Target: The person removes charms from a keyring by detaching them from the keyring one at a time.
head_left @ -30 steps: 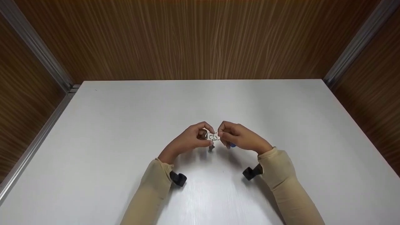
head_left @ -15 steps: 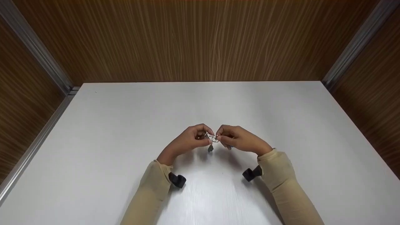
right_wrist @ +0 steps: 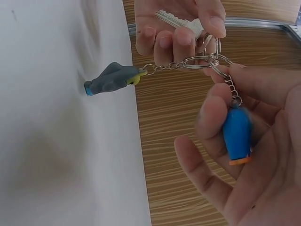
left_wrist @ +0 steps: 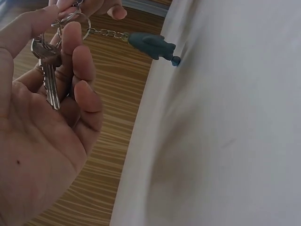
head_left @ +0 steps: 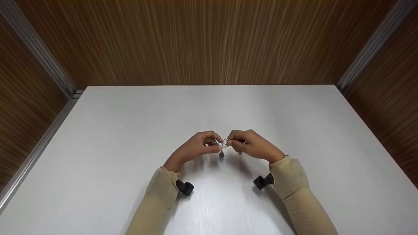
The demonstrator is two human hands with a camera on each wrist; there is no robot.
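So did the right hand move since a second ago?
Barely. In the head view the right hand sits a touch lower, toward the table's near edge, its fingers pinching the key ring closer to the left hand.

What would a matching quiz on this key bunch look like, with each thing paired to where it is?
Things:
1. key
2. grey fish charm
3. blue charm
4. table

Places:
A. dangling on a chain from the rings
B. under both hands
C. in the left hand
D. in the right hand

Pairs: 1-C, 2-A, 3-D, 4-B.
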